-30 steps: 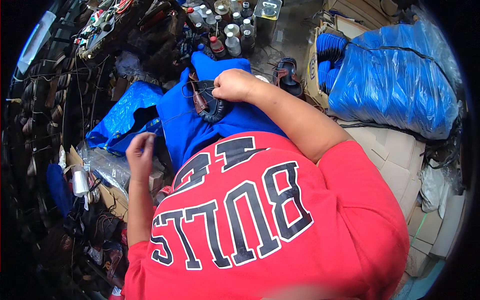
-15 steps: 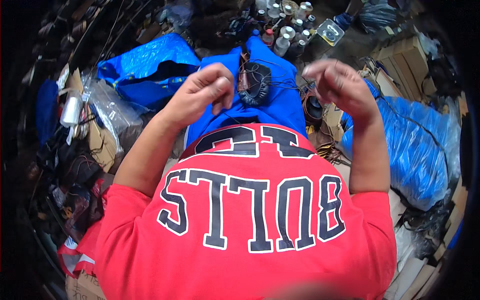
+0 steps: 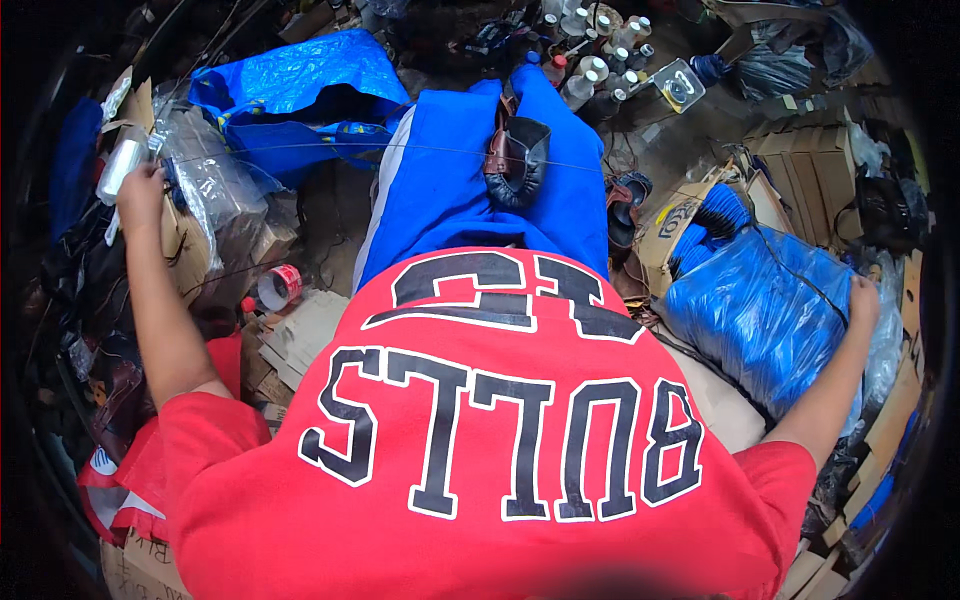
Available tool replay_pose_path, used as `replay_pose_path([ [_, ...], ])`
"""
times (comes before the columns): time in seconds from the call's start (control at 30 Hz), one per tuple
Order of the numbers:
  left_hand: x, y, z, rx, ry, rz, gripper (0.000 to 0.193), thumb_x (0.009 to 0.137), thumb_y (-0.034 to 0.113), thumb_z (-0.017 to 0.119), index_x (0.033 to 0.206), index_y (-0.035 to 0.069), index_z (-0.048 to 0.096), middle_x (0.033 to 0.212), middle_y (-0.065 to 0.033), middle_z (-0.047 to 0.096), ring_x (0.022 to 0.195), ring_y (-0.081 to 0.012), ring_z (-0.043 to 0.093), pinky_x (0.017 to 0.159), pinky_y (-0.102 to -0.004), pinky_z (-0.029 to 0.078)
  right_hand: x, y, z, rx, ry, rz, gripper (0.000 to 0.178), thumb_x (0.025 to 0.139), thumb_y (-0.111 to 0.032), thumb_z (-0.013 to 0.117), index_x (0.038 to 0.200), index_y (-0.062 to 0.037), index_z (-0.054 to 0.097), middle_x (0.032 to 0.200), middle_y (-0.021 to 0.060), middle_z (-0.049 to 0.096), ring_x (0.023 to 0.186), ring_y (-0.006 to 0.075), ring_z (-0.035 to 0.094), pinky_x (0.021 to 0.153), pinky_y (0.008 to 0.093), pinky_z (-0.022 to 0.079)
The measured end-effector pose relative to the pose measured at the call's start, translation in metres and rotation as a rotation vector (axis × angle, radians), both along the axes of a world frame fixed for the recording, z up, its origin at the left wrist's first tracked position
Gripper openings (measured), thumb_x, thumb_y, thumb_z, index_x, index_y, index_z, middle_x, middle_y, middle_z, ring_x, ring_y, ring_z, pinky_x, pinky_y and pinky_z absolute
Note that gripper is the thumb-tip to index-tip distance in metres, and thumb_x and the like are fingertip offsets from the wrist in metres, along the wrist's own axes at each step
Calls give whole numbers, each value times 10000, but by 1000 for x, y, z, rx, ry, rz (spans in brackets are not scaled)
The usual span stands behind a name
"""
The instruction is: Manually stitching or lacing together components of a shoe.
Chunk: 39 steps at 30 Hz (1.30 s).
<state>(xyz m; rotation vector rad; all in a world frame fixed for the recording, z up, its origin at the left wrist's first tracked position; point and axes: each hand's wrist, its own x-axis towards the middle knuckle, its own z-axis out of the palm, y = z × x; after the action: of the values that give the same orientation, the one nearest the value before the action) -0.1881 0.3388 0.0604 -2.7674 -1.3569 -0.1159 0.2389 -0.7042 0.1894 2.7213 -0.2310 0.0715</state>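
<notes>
L hand (image 3: 142, 198): extended far out to side; fingers curled narrow, thin dark thread (image 3: 450, 150) apparently pinched. Thread drawn approx. straight from L fingers across lap.
R hand (image 3: 864, 302): extended to opp. side; fingers curled in, but what is held (if anything) can't be told, thread being lost to view short of them.

Black-and-brown leather shoe w/ rounded, gathered edge (image 3: 532, 165): located approx. midway betw. both sets of fingers, touched by neither; supported on blue cloth trousers (image 3: 445, 190), crossed by thread. Attachment of thread to shoe not resolved.

Nr L fingers: shiny silvery roll (image 3: 122, 168) seen just beyond; crumpled clear plastic sheeting (image 3: 215, 190) just to R. Blue glossy plastic bag (image 3: 300, 75) noted farther R. Clear bottle w/ red label (image 3: 278, 287), lying closer to body than L fingers.

Nr R fingers: blue ribbed bundle wrapped in clear plastic (image 3: 755, 300), just to L; contact uncertain. Brown cardboard carton (image 3: 662, 232) placed farther L. Cluster of white-capped bottles (image 3: 578, 90) stood well apart from both hands, beyond shoe.
</notes>
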Motion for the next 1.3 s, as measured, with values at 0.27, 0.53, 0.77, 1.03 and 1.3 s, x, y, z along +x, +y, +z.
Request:
replay_pose_path([
  [0.27, 145, -326, -29, -727, -435, -924, 343, 803, 54, 618, 1139, 123, 631, 1061, -117, 634, 980, -260, 603, 842, -315, 473, -125, 363, -125, 1204, 799, 444, 435, 868, -211, 595, 1291, -132, 530, 973, 50, 567, 853, 114, 505, 776, 251, 425],
  [0.53, 216, -371, -44, -1282, -173, -951, 277, 831, 223, 647, 1082, 104, 646, 904, -80, 672, 767, -179, 631, 686, -312, 508, -138, 446, -149, 1316, 790, 664, 332, 862, -36, 571, 1188, -85, 608, 866, 15, 532, 747, 89, 498, 688, 226, 414],
  [0.77, 232, -373, -58, -1480, -10, -983, 238, 827, 223, 676, 975, 37, 659, 838, -17, 613, 737, -93, 547, 660, -252, 454, -128, 446, -148, 1267, 717, 854, 119, 752, -3, 678, 865, -36, 694, 825, 11, 573, 754, 99, 543, 689, 243, 437],
  [1.03, 229, -376, -66, -1691, -112, -933, 240, 830, 206, 675, 968, 10, 660, 845, 18, 634, 765, -79, 549, 697, -238, 445, -136, 440, -170, 1396, 826, 792, 128, 728, -22, 694, 851, -53, 705, 821, 30, 614, 822, 124, 560, 735, 251, 435],
  [1.3, 229, -374, -69, -1664, -33, -1033, 268, 843, 151, 645, 1078, 23, 656, 948, -34, 656, 890, -122, 576, 852, -267, 432, -170, 435, -171, 1520, 567, 800, 178, 733, 10, 676, 892, -63, 707, 773, 11, 564, 735, 102, 542, 665, 233, 428],
])
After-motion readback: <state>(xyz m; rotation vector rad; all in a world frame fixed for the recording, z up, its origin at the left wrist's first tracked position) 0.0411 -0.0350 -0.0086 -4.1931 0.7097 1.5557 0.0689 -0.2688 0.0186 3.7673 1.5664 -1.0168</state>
